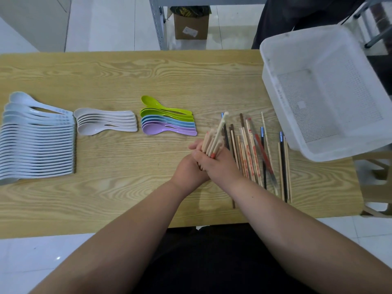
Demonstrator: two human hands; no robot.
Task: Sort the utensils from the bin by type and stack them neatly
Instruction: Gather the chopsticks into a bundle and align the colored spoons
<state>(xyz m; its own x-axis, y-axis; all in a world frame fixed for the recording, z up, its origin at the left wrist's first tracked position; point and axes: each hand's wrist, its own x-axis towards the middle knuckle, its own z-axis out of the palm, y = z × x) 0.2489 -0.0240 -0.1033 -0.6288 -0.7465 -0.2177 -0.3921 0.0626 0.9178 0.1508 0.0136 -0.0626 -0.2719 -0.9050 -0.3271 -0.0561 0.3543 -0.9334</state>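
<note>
Both hands meet at the table's middle right around a bundle of pale wooden chopsticks [214,136], whose ends point up and away. My left hand [191,170] wraps it from the left and my right hand [218,166] grips it from the right. Several loose chopsticks [256,153], wooden, red and dark, lie spread on the table just right of my hands. Three spoon stacks lie to the left: pale blue spoons [38,143], white spoons [106,122], and green, blue and purple spoons [167,119].
A white perforated plastic bin [275,66] sits tilted over the wooden table's [127,77] right end, with nothing in it. A cardboard box [191,24] and metal shelf legs stand on the floor beyond. A person in dark clothes stands behind the bin.
</note>
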